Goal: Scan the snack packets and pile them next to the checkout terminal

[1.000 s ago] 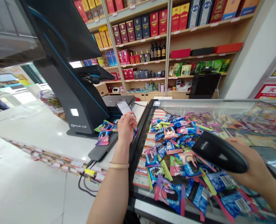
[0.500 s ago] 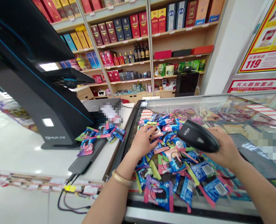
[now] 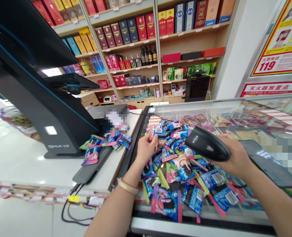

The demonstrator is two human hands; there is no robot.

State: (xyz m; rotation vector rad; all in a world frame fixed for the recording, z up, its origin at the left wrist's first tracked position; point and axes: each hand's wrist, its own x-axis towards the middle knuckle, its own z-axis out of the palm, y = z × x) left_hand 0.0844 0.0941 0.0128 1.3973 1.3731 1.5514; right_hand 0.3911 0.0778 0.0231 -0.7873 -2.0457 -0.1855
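Note:
My left hand (image 3: 146,146), with a gold bangle at the wrist, pinches the pink end of a small blue snack packet (image 3: 160,131). The packet's barcode faces up, over the far left part of a heap of similar packets (image 3: 184,168) on the glass counter. A black handheld barcode scanner (image 3: 207,143) is gripped in my right hand (image 3: 236,153). Its head points left, over the heap. More packets (image 3: 91,154) lie left of the glass case, beside the base of the checkout terminal (image 3: 62,125).
A dark tablet-like screen (image 3: 269,161) rests right of my right hand. A dark grey slab-shaped device (image 3: 93,168) with cables lies on the white counter (image 3: 52,171). Behind stand shelves (image 3: 128,46) of boxes and bottles. Red-bordered signs (image 3: 271,87) hang at the right.
My left hand has moved from beside the terminal to the heap on the right and taken hold of a packet. The scanner stays in my right hand. The view has turned right.

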